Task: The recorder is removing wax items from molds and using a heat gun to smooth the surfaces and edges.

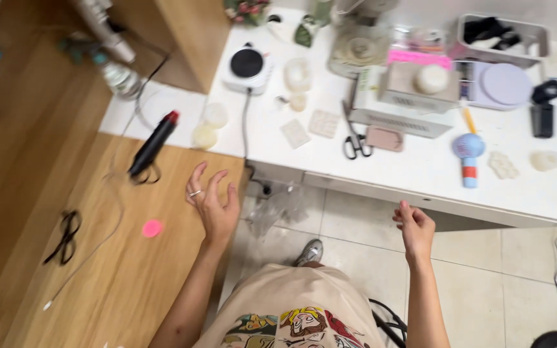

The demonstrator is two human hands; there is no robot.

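My left hand (213, 201) hangs open, fingers spread, over the wooden bench edge (162, 270), and my right hand (414, 227), loosely curled and empty, sits just under the white table's front lip (381, 190). I'd steady both before touching anything. Farther out, a pink round sticker (153, 228) lies on the wood, and a pink flat packet (419, 58) sits at the table's back.

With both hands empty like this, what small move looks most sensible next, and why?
Probably the right hand closing its fingers on the front edge of the white table. It is already at that edge, empty, with the fingers curled. The left hand hovers open over the wooden surface, touching nothing.
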